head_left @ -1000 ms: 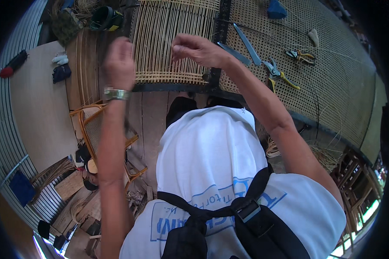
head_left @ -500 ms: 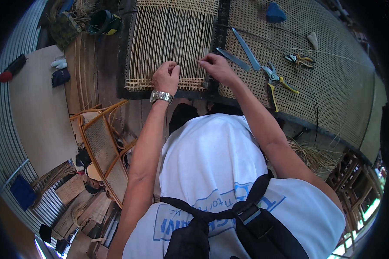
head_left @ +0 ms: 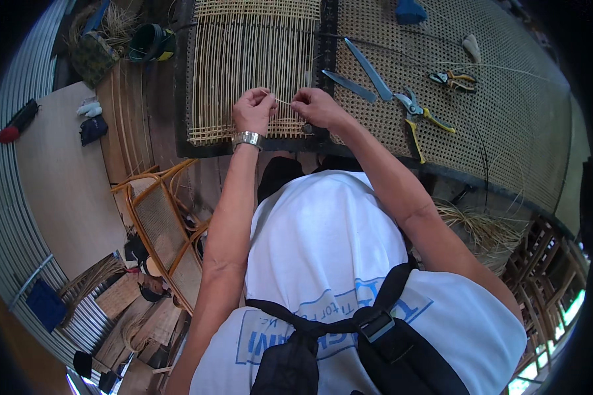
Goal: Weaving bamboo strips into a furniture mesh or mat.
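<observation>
A thin pale cane strand [head_left: 282, 101] runs taut between my two hands, above a partly woven cane panel [head_left: 247, 62] of closely spaced lengthwise strips. My left hand [head_left: 252, 113], with a metal watch on its wrist, pinches one end near the panel's close edge. On the right, my right hand [head_left: 317, 107] pinches the other end between thumb and fingers. Crosswise strips are woven in at the panel's near and far ends. Beside my right hand lie two long pointed metal blades [head_left: 370, 69] and a pair of yellow-and-black handled pruning shears [head_left: 412, 108].
On the right, a finished cane mesh [head_left: 507, 125] carries small pliers [head_left: 453, 80], a pale lump [head_left: 471, 47] and a blue object [head_left: 410, 12]. A dark green bucket [head_left: 150, 45] stands left of the panel. Below it is a rattan chair [head_left: 158, 214]. Loose fibres [head_left: 481, 230] hang at right.
The strand, earlier extending up and left from my right hand, now spans both hands. My right hand has come slightly left and down. The view has shifted a little.
</observation>
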A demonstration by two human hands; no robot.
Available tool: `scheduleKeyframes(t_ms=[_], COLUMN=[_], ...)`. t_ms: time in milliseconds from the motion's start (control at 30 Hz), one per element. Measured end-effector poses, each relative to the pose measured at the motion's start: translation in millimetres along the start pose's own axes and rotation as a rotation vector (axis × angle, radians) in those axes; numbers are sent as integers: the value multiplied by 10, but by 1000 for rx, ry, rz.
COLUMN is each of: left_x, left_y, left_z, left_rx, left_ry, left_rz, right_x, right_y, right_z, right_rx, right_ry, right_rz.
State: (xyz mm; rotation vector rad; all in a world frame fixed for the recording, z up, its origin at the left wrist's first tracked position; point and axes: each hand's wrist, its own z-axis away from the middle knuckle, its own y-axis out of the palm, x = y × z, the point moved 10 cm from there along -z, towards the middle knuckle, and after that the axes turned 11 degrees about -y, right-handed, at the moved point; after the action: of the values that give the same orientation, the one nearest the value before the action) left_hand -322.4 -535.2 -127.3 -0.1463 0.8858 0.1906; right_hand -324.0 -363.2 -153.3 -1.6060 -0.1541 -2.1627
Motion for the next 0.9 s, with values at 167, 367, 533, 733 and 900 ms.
scheduleKeyframes(t_ms=[167,367,533,733,900], left_x=[-176,-381,-308,-217,-196], left_y=[-203,-212,175,195,203], left_z=[53,279,370,259,199], left_rx=[-136,-279,-338,-446,-459], left_ry=[230,454,588,390,304], left_rz=[-156,-602,-1076,-1265,-1315], right_x=[11,59,-72,-2,-54], right_y=[-57,40,55,-121,-128], right_z=[-201,-156,-173,-115,-87], right_rx=[72,62,74,-110,-110], right_ry=[31,-43,-63,3,7], right_rz=[213,-434,362,311,338])
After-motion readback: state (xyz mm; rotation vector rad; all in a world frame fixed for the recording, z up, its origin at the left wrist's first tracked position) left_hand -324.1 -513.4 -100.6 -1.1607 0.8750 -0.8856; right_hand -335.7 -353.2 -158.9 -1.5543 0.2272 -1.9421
